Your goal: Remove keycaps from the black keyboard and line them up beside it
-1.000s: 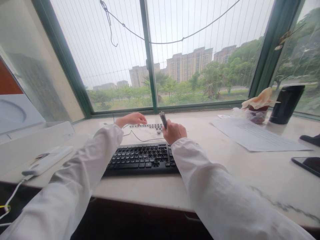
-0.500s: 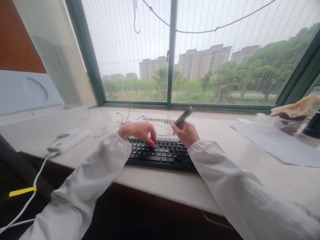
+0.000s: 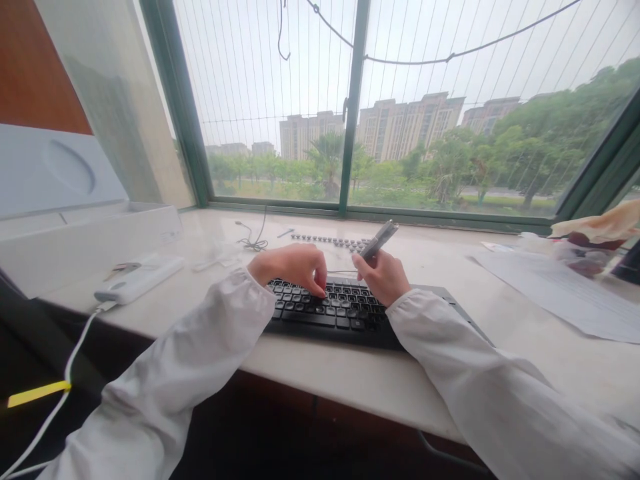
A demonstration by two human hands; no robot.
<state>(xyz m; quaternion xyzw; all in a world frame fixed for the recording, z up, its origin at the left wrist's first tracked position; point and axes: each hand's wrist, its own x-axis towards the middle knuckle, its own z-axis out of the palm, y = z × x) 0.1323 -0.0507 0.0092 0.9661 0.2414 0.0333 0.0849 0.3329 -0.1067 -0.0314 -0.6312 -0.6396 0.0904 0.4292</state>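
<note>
A pale stone desk [image 3: 350, 380] runs along the near edge, with white sleeves reaching over it. A black keyboard [image 3: 325, 313] lies near the front edge, about midway along; its key legends are too small to read. The left hand [image 3: 293, 267] arches over the upper key rows, fingers bent and thumb and fingertips drawn together on a key; whether it grips the key I cannot tell. Just beside it, the right hand [image 3: 383, 277] is closed around a slim grey tool [image 3: 380, 239] that tilts up and away. Toward the left edge lies a white device [image 3: 140, 279] with a cable. Toward the right edge lies a printed sheet [image 3: 560, 293], its text illegible. A row of loose keycaps [image 3: 325, 240] sits by the far edge, below a green-framed window [image 3: 353, 133].
</note>
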